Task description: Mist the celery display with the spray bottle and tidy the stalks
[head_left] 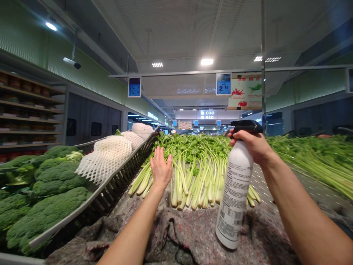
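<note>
A pile of celery point(197, 173) lies in the middle with its pale stalk ends toward me and its leaves at the back. My left hand point(161, 167) is flat over the left side of the celery, fingers stretched out. It holds nothing, and whether the palm touches the stalks is hidden. My right hand point(252, 145) is wrapped round the neck of a white spray bottle point(235, 195) with a black trigger head. The bottle hangs slightly tilted at the right of the pile, its printed label facing me.
A crumpled grey felt blanket point(182, 235) covers the near edge. Left stands a dark slatted crate divider point(129, 162), with broccoli point(55, 184) and foam-net-wrapped produce point(110, 154) beyond. A mirror-like panel point(309, 162) on the right reflects greens. Price signs point(223, 84) hang above.
</note>
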Demonstrator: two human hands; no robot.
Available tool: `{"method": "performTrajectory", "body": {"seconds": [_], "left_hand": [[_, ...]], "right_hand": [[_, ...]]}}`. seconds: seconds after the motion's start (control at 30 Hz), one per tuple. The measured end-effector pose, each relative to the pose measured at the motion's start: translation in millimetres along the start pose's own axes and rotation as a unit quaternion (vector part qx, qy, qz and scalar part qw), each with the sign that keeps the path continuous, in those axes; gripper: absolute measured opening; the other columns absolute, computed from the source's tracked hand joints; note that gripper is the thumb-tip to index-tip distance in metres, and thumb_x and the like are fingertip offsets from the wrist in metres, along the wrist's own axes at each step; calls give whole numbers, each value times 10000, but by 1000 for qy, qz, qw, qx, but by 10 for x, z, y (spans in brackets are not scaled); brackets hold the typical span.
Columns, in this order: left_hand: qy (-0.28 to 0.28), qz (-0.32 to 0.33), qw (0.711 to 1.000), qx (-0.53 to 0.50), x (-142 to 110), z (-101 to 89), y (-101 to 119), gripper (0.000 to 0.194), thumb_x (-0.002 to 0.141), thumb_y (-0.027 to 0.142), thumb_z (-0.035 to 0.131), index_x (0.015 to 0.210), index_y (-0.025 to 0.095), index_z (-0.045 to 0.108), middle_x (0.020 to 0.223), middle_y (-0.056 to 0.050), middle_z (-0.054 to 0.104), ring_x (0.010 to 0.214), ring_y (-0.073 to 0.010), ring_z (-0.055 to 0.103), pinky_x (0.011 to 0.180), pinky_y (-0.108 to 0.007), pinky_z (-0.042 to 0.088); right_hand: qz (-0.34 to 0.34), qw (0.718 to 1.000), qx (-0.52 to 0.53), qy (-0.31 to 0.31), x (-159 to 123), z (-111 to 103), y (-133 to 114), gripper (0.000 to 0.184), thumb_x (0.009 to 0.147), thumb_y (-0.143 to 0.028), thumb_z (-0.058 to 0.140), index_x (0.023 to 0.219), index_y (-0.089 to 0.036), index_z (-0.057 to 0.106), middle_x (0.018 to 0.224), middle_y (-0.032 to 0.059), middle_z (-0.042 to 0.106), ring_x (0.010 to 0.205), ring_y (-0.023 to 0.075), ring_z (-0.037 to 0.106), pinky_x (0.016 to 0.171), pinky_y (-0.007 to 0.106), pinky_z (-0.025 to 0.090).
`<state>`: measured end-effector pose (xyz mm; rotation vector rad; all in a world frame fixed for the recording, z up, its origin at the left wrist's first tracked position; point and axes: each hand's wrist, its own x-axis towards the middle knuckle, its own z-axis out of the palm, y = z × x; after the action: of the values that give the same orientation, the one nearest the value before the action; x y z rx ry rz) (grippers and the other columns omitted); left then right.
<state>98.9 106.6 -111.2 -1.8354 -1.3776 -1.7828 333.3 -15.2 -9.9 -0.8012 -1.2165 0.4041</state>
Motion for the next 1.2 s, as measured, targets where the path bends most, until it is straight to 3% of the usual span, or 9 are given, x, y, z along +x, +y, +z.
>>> {"method": "performTrajectory", "body": {"seconds": [0.33,0.83,1.07,1.2], "left_hand": [[-4,4,1000,-2,-16,12,-6,520,818,413,243,1250,135,322,1349,-119,278,1252,-210,214,1004,-465,154],[-5,-1,1000,-12,-18,-1,13,519,814,413,251,1251,141,323,1351,-112,275,1254,-209,208,1007,-459,144],[-4,-4,1000,-3,-16,-6,18,521,815,412,249,1245,131,330,1347,-119,283,1251,-214,215,1004,-462,157],[-6,-2,1000,-1,-15,-5,16,523,816,412,249,1245,125,329,1347,-122,281,1250,-217,216,1002,-469,158]], "right_hand": [[3,999,1,41,-23,-131,36,187,521,-203,604,699,-151,583,639,11,595,446,106,518,386,215,431],[9,985,-45,164,-22,-321,8,148,489,-199,611,628,-159,582,660,28,592,458,119,508,358,218,403],[2,982,-84,170,-42,-395,35,177,514,-214,615,672,-138,599,677,47,593,450,112,488,361,221,379],[1,989,-57,134,-61,-331,29,167,496,-202,620,656,-158,595,647,20,591,443,100,483,359,204,381]]}}
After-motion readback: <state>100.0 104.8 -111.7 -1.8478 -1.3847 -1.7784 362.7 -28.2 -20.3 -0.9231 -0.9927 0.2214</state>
